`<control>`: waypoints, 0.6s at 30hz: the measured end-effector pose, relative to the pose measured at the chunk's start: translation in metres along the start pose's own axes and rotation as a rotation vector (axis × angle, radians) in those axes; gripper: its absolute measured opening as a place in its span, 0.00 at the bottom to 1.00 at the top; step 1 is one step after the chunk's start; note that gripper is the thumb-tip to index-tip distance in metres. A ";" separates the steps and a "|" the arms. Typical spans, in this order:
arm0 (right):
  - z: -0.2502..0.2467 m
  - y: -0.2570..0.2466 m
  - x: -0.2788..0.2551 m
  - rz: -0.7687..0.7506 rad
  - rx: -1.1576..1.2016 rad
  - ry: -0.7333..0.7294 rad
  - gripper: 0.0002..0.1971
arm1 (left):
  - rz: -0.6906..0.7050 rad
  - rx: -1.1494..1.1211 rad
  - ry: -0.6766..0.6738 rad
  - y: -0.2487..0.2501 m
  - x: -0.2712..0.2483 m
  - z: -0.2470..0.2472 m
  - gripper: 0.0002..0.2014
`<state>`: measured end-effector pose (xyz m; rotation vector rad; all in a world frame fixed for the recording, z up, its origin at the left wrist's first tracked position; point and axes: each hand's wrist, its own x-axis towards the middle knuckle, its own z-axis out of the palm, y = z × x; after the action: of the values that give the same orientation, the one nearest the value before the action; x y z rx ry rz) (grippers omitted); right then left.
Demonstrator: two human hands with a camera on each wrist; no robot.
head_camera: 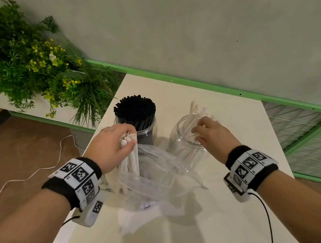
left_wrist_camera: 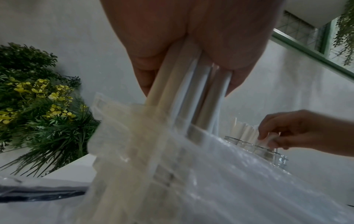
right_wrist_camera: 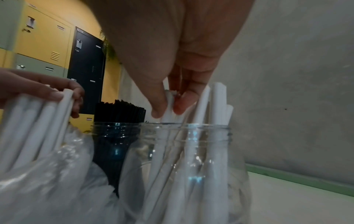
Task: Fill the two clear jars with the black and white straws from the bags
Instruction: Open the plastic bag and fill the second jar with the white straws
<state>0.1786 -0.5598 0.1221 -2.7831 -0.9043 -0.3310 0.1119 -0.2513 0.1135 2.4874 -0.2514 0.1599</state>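
Observation:
My left hand [head_camera: 115,145] grips a bundle of white straws [head_camera: 132,157] by their tops; their lower ends stand in a clear plastic bag [head_camera: 153,177] on the white table [head_camera: 221,206]. In the left wrist view the bundle of white straws [left_wrist_camera: 184,84] runs down from my palm into the clear plastic bag [left_wrist_camera: 210,174]. My right hand [head_camera: 209,132] pinches a white straw [right_wrist_camera: 168,104] over the mouth of the right clear jar [head_camera: 183,140], which holds several white straws. The left jar [head_camera: 146,130] is packed with black straws [head_camera: 134,110].
A planter of green plants with yellow flowers [head_camera: 37,63] stands left of the table. A grey wall with a green ledge [head_camera: 191,80] runs behind. A white cable [head_camera: 27,176] lies on the brown floor. Lockers [right_wrist_camera: 57,45] show in the right wrist view.

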 end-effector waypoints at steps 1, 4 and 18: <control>0.000 -0.001 0.005 0.006 0.015 -0.011 0.05 | 0.000 -0.002 -0.003 -0.001 0.000 0.000 0.16; -0.006 -0.005 0.030 -0.004 0.072 0.048 0.04 | -0.002 -0.003 -0.005 -0.003 0.001 0.001 0.16; 0.007 0.032 0.067 0.283 -0.027 -0.138 0.15 | 0.001 -0.017 -0.015 0.000 0.001 -0.002 0.19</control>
<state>0.2515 -0.5460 0.1297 -2.9348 -0.5218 -0.1086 0.1128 -0.2503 0.1147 2.4723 -0.2597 0.1389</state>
